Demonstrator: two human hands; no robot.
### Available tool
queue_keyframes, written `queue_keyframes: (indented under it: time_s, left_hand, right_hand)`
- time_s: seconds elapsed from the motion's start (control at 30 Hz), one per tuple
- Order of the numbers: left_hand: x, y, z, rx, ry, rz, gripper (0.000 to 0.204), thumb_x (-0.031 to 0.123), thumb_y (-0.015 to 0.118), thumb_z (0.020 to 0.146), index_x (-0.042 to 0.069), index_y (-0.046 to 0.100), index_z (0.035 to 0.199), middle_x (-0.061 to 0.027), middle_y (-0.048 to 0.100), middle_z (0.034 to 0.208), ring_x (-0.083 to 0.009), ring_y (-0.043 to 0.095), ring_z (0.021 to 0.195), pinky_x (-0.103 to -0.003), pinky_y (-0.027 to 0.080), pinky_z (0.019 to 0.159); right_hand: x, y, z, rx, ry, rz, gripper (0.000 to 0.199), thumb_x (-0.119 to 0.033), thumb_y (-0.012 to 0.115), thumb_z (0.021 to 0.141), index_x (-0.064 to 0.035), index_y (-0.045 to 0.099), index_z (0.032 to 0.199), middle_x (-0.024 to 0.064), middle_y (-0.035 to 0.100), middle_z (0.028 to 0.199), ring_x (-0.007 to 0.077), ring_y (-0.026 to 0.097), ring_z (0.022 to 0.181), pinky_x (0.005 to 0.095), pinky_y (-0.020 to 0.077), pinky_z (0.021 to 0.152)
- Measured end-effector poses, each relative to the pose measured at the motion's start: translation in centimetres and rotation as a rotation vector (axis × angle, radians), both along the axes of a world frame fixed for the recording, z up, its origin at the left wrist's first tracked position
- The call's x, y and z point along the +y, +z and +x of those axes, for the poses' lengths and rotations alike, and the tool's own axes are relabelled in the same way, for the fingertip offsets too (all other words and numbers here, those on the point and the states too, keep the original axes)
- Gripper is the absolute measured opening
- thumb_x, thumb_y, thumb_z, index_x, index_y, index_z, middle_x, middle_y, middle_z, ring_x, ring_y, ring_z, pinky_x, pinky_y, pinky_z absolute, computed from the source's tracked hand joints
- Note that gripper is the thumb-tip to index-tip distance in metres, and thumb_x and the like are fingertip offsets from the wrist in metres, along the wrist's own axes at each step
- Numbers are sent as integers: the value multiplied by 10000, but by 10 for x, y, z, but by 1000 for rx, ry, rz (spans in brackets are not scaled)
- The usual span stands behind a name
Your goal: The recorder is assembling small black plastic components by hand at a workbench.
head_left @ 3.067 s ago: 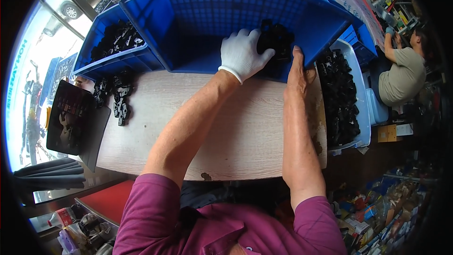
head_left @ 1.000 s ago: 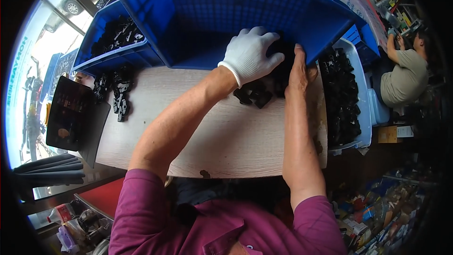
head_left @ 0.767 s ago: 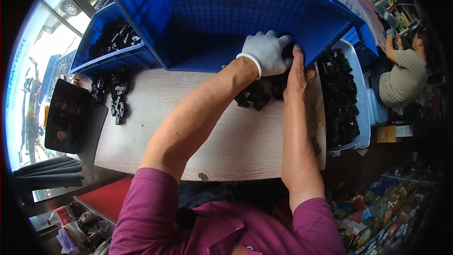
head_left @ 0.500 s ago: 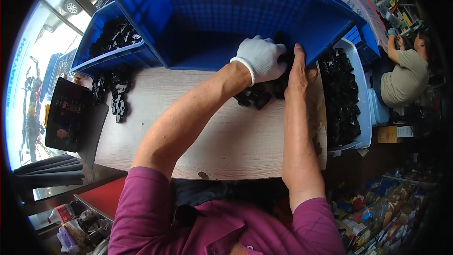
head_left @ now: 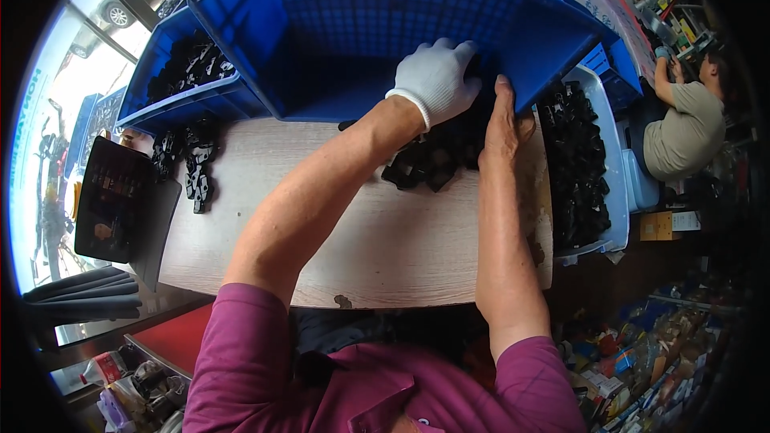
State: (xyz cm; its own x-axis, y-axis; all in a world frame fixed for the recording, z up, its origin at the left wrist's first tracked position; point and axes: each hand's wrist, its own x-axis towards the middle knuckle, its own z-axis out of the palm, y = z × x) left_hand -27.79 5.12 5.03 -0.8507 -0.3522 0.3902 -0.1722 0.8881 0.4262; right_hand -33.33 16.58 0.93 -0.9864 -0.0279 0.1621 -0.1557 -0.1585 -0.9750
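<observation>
"How is the left forearm (head_left: 321, 192) lying?"

"It's slanting forward and to the right, and the white-gloved left hand (head_left: 437, 80) is showing its back, with the left thumb (head_left: 473, 90) standing apart from the bending fingers (head_left: 460, 50)."

"Is it gripping?"

"I can't tell; shadow is hiding its underside."

"And the right forearm (head_left: 510, 232)?"

"It's running almost straight ahead. The bare right hand (head_left: 504, 128) is standing edge-on, its thumb pointing forward, its other fingers mostly hiding."
</observation>
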Motion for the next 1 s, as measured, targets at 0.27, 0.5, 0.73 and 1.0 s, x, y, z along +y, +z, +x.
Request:
queue_keyframes:
  time_s: [0.27, 0.5, 0.73, 1.0]
  left_hand:
    - [14, -11, -20, -47, -70, 54, 429, 277, 686, 887, 139, 672, 1294, -177, 708, 1101, -393, 681, 1021, -461, 566, 891]
    - [12, -16, -15, -106, -182, -17, 264, 234, 657, 882, 106, 735, 1099, -133, 715, 1058, -382, 673, 994, -479, 554, 874]
    - [9, -18, 20, -71, -227, -139, 215, 188, 677, 864, 102, 792, 1025, -116, 723, 1038, -338, 670, 949, -449, 561, 849]
    - [7, -17, 81, -31, -180, -169, 216, 190, 724, 856, 50, 784, 1009, -157, 688, 1199, -332, 666, 1010, -431, 555, 871]
  right_hand:
    - [1, 2, -1, -37, -27, 25, 467, -306, 741, 902, 48, 717, 1206, 162, 744, 1155, 269, 685, 1049, 382, 521, 948]
    - [0, -11, -10, 5, -14, 11, 469, -322, 752, 904, 51, 722, 1187, 153, 750, 1137, 258, 690, 1027, 387, 533, 918]
    - [-1, -9, -8, 10, -31, 3, 472, -340, 748, 912, 54, 722, 1170, 150, 756, 1105, 255, 693, 997, 376, 533, 904]
    - [-1, -13, -12, -6, -11, -19, 488, -363, 739, 922, 58, 718, 1168, 148, 754, 1102, 249, 688, 1000, 376, 527, 894]
